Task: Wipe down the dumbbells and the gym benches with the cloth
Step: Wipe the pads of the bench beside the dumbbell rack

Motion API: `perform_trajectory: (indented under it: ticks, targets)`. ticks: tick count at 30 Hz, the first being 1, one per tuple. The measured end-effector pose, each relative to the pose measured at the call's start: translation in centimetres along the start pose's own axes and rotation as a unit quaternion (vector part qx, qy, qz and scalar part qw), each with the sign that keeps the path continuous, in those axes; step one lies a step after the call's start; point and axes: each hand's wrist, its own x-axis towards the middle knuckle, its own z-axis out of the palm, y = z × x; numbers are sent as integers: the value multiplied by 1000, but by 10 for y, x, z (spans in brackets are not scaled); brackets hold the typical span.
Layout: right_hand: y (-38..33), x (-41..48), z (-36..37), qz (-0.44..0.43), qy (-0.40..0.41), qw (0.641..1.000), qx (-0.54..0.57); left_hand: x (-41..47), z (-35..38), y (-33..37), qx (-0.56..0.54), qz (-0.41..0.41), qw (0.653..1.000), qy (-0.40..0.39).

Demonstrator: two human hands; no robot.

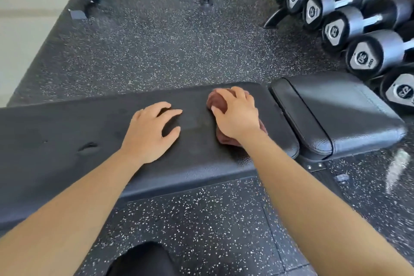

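Right hand (237,116) curled over cloth (215,102), pressing it on bench (67,132). Left hand (150,130) spread flat at 9 o'clock. Dumbbells (349,27) at 1 o'clock.

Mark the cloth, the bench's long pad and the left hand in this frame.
cloth (214,99): head view, on its bunched upper end.
long pad (56,130): head view, on the bare top surface, left of the dent.
left hand (150,134): head view, on the back of the hand.
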Motion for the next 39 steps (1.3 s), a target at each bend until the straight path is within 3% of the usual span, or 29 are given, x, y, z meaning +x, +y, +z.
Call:
perform_trajectory:
  ticks: [9,18,25,32,39]
  targets:
    - [-30,-86,11,-35,23,999,16,-3,2,-3,-23,5,1000,0]
    - [-35,-34,16,35,25,999,20,-2,5,-5,-32,-3,999,20]
    - [-32,-53,19,28,58,998,15,-6,4,-5,-34,-13,999,3]
    - [-42,-5,14,49,21,998,16,-8,4,-3,-21,-19,1000,4]
    - [-32,-38,21,28,52,998,-12,-2,2,-3,-24,-24,999,-1]
